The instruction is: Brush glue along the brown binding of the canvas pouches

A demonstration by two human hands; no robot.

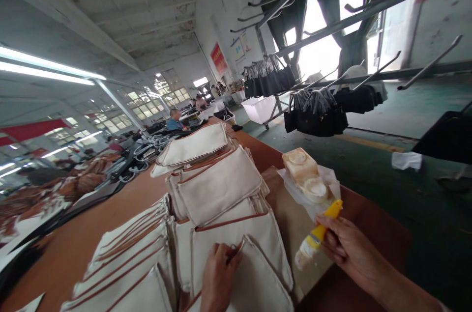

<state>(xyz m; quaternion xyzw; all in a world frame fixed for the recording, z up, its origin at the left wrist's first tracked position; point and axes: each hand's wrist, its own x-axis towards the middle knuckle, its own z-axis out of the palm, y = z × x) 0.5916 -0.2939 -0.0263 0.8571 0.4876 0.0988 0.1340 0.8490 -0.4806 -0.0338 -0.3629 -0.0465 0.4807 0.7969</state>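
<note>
Glue smear risk on canvas pouches.
Our right hand grips the yellow brush; left hand pinches the pouch edge; wet bristles could stain neighbouring fabric.

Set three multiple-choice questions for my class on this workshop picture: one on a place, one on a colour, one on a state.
1. Where does the block of pale glue on white paper lie?
A. on the floor
B. on the brown table's right edge, beyond the right hand
C. on the hanging rack

2. What colour is the handle of the small glue brush?
A. yellow
B. blue
C. black

3. What is the left hand doing?
A. hanging free
B. holding a cup
C. pressing on a cream canvas pouch with brown piping

Answers: 1 B, it sits by the table edge; 2 A, the handle in the right hand is bright yellow; 3 C, its fingers pinch the pouch's edge.
</note>
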